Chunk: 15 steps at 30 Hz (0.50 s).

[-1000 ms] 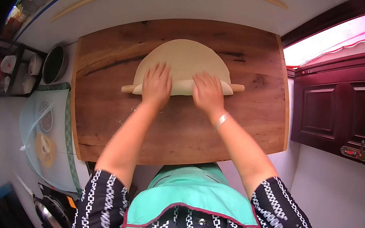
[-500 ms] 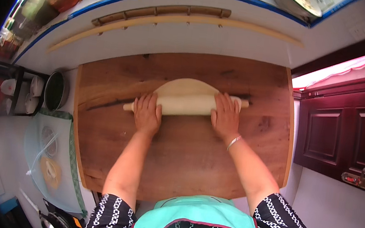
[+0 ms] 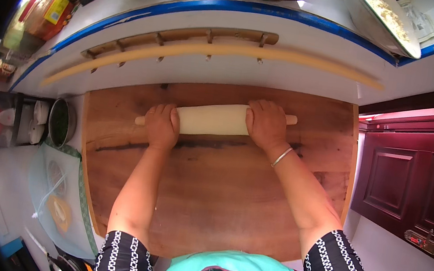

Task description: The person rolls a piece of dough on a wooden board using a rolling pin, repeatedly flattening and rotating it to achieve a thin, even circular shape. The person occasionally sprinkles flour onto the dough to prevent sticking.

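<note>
Beyond the left edge of the wooden worktop (image 3: 209, 199), I see a metal bowl (image 3: 72, 121) and, nearer the wearer, a mesh food cover (image 3: 75, 213). The left hand (image 3: 161, 126) lies over the left end of the dough roll (image 3: 213, 120), fingers bent across its top, thumb along the dough. That roll, wrapped round a rolling pin (image 3: 292, 120), sits near the worktop's far edge, about midway between the side edges. The right hand (image 3: 267, 124), a bracelet (image 3: 281, 157) at its wrist, covers the right end, fingers likewise bent. I cannot tell how tightly either hand closes. Beyond the right edge stands a dark red door (image 3: 411, 186).
</note>
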Tool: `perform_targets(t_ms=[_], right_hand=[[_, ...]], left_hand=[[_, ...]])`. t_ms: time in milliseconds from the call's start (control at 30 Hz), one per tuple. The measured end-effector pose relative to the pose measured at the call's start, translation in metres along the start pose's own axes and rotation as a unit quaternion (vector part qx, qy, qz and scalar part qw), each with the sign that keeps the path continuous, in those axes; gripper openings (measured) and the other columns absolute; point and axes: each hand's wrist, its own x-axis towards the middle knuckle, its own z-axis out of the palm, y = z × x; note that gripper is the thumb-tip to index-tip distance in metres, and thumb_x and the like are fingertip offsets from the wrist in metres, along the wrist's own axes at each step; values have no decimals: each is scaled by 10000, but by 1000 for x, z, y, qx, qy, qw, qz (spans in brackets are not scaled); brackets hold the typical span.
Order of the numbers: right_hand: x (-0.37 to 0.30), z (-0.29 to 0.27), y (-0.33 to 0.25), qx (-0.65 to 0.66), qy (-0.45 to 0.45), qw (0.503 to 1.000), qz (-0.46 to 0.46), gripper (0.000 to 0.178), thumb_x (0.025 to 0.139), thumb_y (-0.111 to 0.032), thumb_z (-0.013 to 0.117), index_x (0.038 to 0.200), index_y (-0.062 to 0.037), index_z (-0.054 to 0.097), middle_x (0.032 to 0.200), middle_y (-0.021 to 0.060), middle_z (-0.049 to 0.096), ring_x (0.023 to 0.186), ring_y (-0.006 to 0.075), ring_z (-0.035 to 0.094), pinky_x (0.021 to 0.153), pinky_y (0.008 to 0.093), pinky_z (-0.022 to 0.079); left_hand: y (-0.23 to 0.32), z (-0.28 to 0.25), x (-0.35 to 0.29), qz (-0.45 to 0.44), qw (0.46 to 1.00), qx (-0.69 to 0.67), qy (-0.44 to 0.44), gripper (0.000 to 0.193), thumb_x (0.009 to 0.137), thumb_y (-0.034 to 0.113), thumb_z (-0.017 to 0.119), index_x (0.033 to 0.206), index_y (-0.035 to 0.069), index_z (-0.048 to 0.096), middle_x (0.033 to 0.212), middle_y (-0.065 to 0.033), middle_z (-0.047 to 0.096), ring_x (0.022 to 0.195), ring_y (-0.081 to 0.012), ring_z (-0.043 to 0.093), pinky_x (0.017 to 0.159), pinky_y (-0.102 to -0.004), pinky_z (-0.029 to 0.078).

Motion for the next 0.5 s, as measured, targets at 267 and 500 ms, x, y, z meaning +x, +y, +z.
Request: perform_targets(t_ms=[267,500], right_hand=[[-6,-8,6,-9,-180,974,137,411,918,-313,400,752,-61,679,809,186,671,777,381,633,721,516,489],[-222,-80,-113,-20,-253,957,141,336,900,-271,393,824,-72,654,855,152,670,837,343,639,753,481,511]], left_hand=[[11,-12,3,-94,979,31,-176,475,941,390,398,840,43,705,881,-195,686,829,-397,651,753,-523,509],[14,-88,-224,-7,989,-3,-146,339,882,285,460,741,66,676,814,-162,675,777,-356,641,724,-495,507]])
